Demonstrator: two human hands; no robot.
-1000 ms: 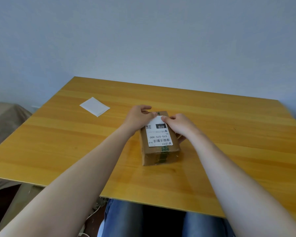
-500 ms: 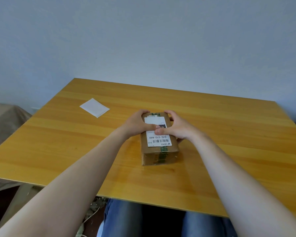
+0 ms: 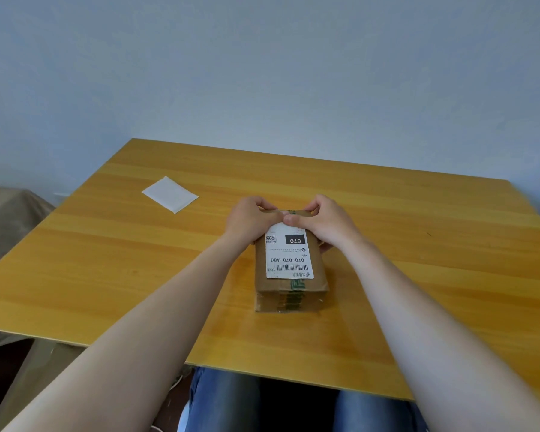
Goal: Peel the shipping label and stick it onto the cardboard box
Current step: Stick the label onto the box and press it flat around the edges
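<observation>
Pressed both thumbs, left hand (image 3: 252, 218) and right hand (image 3: 326, 224), fingers curled on the brown cardboard box (image 3: 290, 275), onto far edge of white shipping label (image 3: 289, 255); box on yellow wooden table (image 3: 106, 260).

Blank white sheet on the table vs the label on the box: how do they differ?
The blank white paper sheet shows no print; the printed white shipping label carries a barcode and "070". The sheet lies untouched on the wooden table; the label sits atop the brown cardboard box. Both are flat, white, rectangular.
</observation>
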